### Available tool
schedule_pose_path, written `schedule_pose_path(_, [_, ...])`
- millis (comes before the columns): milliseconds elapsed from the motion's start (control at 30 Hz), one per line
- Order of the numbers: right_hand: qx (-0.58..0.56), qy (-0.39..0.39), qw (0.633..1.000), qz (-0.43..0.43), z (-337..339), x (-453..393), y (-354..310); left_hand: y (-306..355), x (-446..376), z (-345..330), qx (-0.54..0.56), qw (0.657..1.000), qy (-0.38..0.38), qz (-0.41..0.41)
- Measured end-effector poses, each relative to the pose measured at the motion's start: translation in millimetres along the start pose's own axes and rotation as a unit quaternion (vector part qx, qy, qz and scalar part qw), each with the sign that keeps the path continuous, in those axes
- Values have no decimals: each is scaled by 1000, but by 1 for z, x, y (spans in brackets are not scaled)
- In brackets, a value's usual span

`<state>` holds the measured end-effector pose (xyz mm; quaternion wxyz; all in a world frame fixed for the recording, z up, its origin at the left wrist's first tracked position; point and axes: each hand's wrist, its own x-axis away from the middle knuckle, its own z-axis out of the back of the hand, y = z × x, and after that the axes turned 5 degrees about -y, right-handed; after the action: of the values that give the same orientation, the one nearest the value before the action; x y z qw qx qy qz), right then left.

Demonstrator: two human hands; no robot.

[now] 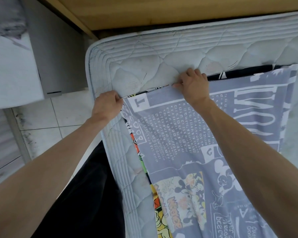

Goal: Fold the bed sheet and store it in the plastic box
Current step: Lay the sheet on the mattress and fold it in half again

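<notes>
On top of the bare quilted mattress (162, 54) the bed sheet (187, 131) lay already doubled, its pale grey reverse side upward and the coloured cartoon print showing only along the left border. The left hand (107, 103) pinched the near-left corner of the upper edge, with the thumb and curled fingers closed on the cloth, just inside the border of the mattress. The right hand (193, 85) was holding the same edge further along; its thumb lay on the grey layer and its fingers were bent over the hem, and it seemed to be gripping both layers together. The sheet looked thin, light and very soft, so I judge it would not keep any shape by itself and would sag between two holding points. The surface seemed smooth enough for the layers to slide on each other. For this reason the best places to hold were the corners and the hemmed edge, with both layers pinched together and kept under a little tension. The plastic box was not visible; only a wooden headboard (144, 11) and a tiled floor (55, 115) were around.
</notes>
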<state>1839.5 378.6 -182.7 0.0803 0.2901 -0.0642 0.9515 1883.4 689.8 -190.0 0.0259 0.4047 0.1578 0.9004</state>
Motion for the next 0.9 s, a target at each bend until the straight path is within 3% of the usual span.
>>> schedule_pose_path(133, [14,8,1000,8,2,4,5,-1,5,-4,22,1000,9,-13])
schedule_pose_path(333, [16,-67,997,-23,15,-5,25,-12,6,-4,4,998,15,-63])
schedule_pose_path(533, [26,-146,989,19,28,-16,31,-8,3,9,-68,988,-5,-139])
schedule_pose_path(700, [56,-175,981,66,42,-22,41,-1,1,14,-26,993,1,-116])
schedule_pose_path(800, [-3,-144,988,63,59,-36,63,11,-13,24,-9,989,38,-144])
schedule_pose_path(900, [-70,-85,994,4,66,-58,78,36,-46,41,-24,985,55,-163])
